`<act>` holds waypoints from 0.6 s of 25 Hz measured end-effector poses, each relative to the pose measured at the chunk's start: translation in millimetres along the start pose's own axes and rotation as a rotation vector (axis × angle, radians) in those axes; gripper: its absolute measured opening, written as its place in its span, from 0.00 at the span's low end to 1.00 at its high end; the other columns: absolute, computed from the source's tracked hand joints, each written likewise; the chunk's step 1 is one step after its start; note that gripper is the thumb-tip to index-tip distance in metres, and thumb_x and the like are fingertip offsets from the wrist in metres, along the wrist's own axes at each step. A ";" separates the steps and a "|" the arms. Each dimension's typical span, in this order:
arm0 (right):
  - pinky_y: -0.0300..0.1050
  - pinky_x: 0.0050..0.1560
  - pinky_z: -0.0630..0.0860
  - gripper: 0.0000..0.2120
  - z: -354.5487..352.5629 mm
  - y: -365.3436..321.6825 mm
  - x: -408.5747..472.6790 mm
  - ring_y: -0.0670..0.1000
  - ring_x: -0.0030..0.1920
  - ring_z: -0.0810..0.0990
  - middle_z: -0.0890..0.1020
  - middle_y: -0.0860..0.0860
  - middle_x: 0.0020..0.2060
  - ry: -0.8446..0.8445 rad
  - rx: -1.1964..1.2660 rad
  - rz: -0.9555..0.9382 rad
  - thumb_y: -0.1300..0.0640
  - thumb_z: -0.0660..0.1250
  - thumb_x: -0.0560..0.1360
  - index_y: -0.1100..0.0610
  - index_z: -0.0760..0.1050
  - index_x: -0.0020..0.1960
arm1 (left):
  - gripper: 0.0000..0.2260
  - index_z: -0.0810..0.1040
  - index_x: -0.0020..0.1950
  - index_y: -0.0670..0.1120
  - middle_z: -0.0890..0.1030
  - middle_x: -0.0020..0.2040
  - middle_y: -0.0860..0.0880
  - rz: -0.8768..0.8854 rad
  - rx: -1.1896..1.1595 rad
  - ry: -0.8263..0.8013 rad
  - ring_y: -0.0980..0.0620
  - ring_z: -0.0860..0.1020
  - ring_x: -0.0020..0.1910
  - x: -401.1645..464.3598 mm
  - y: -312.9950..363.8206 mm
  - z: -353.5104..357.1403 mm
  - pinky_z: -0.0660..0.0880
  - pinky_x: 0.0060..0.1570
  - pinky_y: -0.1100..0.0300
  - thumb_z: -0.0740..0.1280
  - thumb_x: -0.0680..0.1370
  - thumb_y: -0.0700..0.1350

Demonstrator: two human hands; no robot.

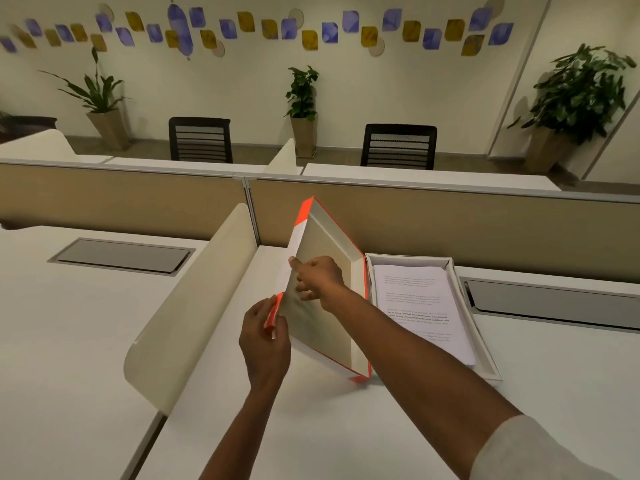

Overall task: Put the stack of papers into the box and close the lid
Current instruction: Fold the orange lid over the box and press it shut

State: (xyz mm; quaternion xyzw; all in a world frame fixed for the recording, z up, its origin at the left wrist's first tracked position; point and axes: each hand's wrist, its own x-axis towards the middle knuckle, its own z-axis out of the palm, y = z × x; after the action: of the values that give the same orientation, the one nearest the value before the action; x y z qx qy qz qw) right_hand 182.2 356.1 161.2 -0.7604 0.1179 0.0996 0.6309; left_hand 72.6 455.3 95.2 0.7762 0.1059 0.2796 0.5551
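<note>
Papers (424,306) stacked inside open box (485,348), R of lid (329,258). L→R: curved divider (194,306); L hand (265,344) pinching lid's near orange edge; R hand (320,277) gripping its free edge w/ thumb & fingers; lid tilted upright on desk (311,427), touching box.

At the centre of the frame the orange-edged lid (327,271) stands tilted on its long edge on the white desk (329,427), just left of the open box (485,355). The stack of papers (422,306) lies inside the box (printed side up). The left hand (265,344) pinches the lid's near corner; the right hand (318,277) grips its free edge, fingers (304,294) on the grey inside.
</note>
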 end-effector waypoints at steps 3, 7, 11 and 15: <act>0.51 0.37 0.85 0.10 4.6 -3.9 4.8 0.55 0.37 0.86 0.85 0.55 0.42 0.055 0.011 -0.018 0.50 0.71 0.75 0.57 0.79 0.43 | 0.15 0.80 0.65 0.45 0.80 0.61 0.47 0.060 0.023 -0.018 0.53 0.78 0.58 -3.1 7.4 5.0 0.81 0.57 0.53 0.69 0.78 0.37; 0.54 0.39 0.85 0.12 -1.4 -10.3 4.8 0.58 0.42 0.86 0.85 0.59 0.46 0.130 0.039 -0.073 0.58 0.69 0.75 0.57 0.75 0.33 | 0.17 0.79 0.66 0.47 0.79 0.63 0.47 0.114 0.037 -0.039 0.54 0.76 0.59 -4.9 17.0 10.7 0.81 0.58 0.52 0.72 0.77 0.43; 0.48 0.37 0.84 0.10 -20.7 -19.5 -1.4 0.55 0.44 0.84 0.85 0.59 0.50 0.140 0.121 -0.117 0.60 0.68 0.77 0.57 0.76 0.37 | 0.30 0.74 0.71 0.50 0.75 0.67 0.55 0.130 -0.043 -0.163 0.59 0.75 0.63 -4.1 26.8 7.8 0.79 0.54 0.66 0.72 0.72 0.58; 0.45 0.40 0.81 0.03 -51.8 -24.7 -15.5 0.57 0.53 0.84 0.83 0.57 0.56 0.053 0.258 -0.117 0.58 0.67 0.79 0.57 0.77 0.49 | 0.34 0.71 0.73 0.55 0.73 0.72 0.57 -0.036 -0.225 -0.245 0.60 0.74 0.68 2.8 19.9 1.9 0.77 0.64 0.58 0.60 0.72 0.72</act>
State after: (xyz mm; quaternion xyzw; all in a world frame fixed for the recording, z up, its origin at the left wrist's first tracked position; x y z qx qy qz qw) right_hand 175.0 310.4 198.5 -0.6809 0.1018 0.0266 0.7248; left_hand 73.1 447.9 113.9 0.7355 0.0190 0.1829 0.6521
